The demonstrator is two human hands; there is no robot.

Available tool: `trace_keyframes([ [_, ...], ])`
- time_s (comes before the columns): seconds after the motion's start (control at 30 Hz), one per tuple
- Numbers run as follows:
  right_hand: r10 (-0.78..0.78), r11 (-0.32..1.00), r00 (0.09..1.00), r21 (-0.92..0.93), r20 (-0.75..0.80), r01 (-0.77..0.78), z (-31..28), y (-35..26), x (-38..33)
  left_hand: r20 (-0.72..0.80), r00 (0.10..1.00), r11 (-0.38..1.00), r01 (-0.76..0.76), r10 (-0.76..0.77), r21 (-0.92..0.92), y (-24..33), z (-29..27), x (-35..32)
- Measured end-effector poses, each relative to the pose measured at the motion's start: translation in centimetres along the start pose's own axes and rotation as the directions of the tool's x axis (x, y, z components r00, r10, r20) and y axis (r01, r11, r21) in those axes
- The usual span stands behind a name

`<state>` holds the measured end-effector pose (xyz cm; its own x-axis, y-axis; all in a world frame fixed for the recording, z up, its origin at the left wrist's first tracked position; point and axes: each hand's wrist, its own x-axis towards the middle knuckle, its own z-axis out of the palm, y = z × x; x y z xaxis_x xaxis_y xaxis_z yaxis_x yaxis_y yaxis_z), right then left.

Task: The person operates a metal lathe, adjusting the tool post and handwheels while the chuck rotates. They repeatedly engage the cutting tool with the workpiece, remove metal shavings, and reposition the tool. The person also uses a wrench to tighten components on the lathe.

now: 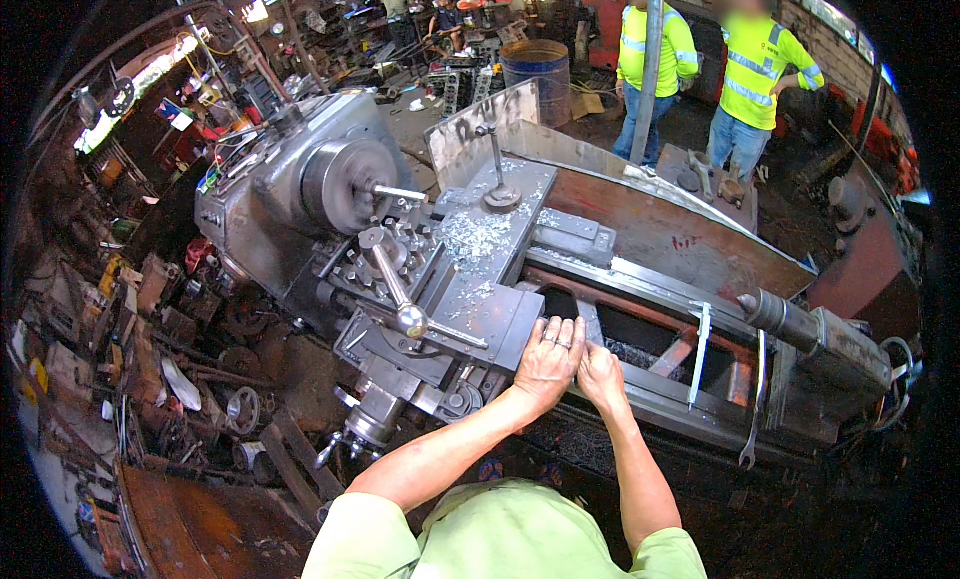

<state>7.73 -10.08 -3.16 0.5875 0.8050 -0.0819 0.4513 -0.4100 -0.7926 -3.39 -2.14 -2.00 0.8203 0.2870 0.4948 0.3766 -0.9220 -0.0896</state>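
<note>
A large grey metal lathe (270,169) stands in front of me, its chuck (348,186) smeared as if turning. My left hand (551,363) lies at the right end of the carriage (500,324), fingers bent and a ring on one. Pressed beside it, my right hand (600,375) is closed like a fist over the near side of the lathe bed. Whatever lies under the fingers of either hand is hidden. Left of my hands, the tool post (378,247) carries a lever with a ball end (412,321). Pale metal shavings (470,237) cover the carriage top.
The tailstock (820,344) is at the bed's right end. A wrench (752,419) and a light metal bar (699,354) lie across the bed. Two people in yellow vests (757,74) stand beyond the lathe, near a rusty drum (537,77). Scrap and a handwheel (243,410) crowd the left.
</note>
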Motion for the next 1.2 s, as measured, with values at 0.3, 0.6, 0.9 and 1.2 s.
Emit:
trace_keyframes([
  [0.3, -0.407, 0.913, 0.895, -0.120, -0.182, 0.390, -1.9, -0.8, -3.6, 0.103, 0.993, 0.999, -0.047, 0.049, -0.019, -0.5, -1.1, 1.2],
  [0.6, -0.568, 0.748, 0.819, -0.466, -0.081, 0.473, -1.2, -0.1, -3.6, 0.300, 0.947, 0.991, -0.097, 0.119, -0.088, -1.4, -1.7, 2.5],
  [0.9, -0.696, 0.667, 0.700, -0.503, -0.157, 0.550, -0.5, 0.4, -1.6, 0.561, 0.809, 0.978, -0.077, 0.176, -0.195, -2.5, -2.6, 5.1],
  [1.2, -0.668, 0.658, 0.743, -0.431, 0.044, 0.618, -2.2, -0.4, -0.6, 0.696, 0.687, 0.966, -0.036, 0.210, -0.256, -3.4, -2.6, 6.9],
])
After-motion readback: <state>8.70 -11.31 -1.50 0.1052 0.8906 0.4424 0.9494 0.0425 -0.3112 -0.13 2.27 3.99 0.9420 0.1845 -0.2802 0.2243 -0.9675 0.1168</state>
